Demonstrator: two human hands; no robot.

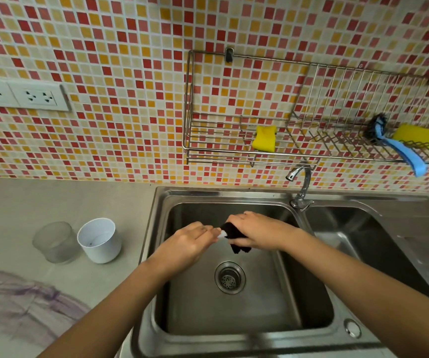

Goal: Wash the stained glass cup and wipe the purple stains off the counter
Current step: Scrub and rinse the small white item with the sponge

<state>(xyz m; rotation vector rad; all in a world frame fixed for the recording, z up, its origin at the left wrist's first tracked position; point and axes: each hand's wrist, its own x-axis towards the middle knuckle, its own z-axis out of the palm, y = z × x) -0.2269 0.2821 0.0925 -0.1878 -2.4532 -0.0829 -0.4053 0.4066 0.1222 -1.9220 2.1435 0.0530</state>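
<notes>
Both my hands are over the left sink basin [259, 313]. My right hand [257, 229] grips a dark cloth [238, 248] whose end hangs below the fist. My left hand [191, 240] pinches the cloth's white corner, and the two hands meet there. The glass cup [55, 241] stands upright on the counter [14, 202] left of the sink, next to a white cup [99, 240]. Purple stains [27, 298] smear the counter at the lower left.
A tap [300, 184] rises behind the basins, no water running. The drain [230, 277] sits mid-basin. A second basin [363, 236] lies to the right. A wire wall rack [236, 151] holds two yellow sponges [265, 138] and a blue brush [399, 151]. Power sockets [22, 95] sit at the left.
</notes>
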